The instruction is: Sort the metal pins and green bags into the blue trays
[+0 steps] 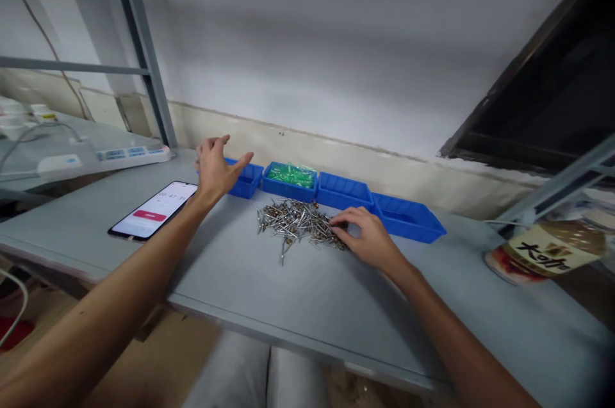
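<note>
A heap of small metal nails or screws (295, 221) lies on the grey table (288, 293). My right hand (368, 238) rests at the heap's right edge, fingers curled onto the pieces; whether it grips any is hidden. My left hand (216, 168) hovers open, fingers spread, above the leftmost blue bin (247, 180). Behind the heap stands a row of blue bins: one holds green pieces (291, 175), the two to the right (343, 190) (408, 219) look empty.
A phone (154, 211) with a lit screen lies left of my left arm. A white power strip (132, 153) sits further left by a metal frame post (144, 49). A labelled jar (548, 251) lies on its side at the right. A wall runs behind the bins.
</note>
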Demonstrator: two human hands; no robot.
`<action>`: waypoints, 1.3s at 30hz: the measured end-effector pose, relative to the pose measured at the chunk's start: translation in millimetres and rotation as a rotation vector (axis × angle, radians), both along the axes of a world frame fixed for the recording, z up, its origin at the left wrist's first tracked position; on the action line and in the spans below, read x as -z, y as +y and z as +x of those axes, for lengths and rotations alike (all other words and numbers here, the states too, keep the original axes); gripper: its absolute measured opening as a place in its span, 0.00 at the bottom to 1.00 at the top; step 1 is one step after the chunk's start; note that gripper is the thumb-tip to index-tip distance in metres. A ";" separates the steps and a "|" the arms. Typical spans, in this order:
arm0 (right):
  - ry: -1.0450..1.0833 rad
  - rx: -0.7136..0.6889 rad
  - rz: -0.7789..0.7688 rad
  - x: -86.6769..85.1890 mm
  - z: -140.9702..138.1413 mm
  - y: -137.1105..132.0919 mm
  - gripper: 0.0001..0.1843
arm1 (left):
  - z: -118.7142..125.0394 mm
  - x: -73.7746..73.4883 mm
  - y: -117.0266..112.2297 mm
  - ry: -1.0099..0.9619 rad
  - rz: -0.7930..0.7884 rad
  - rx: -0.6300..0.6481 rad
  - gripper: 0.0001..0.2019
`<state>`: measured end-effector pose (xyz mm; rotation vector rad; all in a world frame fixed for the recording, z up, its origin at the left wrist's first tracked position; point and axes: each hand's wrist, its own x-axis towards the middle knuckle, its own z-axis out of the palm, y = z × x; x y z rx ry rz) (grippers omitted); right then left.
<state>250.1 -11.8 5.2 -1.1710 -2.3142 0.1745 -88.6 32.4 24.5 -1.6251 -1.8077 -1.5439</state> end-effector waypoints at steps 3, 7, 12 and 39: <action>0.004 -0.010 -0.074 -7.4 11.3 3.0 0.08 | 21.1 1.6 -10.0 0.064 -0.020 0.131 0.23; 0.019 -0.037 -0.118 -14.7 20.9 2.4 0.08 | 57.2 9.4 -29.0 0.300 -0.147 0.627 0.06; -0.069 -0.088 -0.141 -15.1 22.5 0.0 0.10 | 89.9 21.3 -47.0 0.389 -0.292 0.983 0.07; 0.124 -0.047 -0.091 -7.7 7.7 -4.6 0.07 | 96.3 28.0 -50.2 0.408 -0.235 0.785 0.20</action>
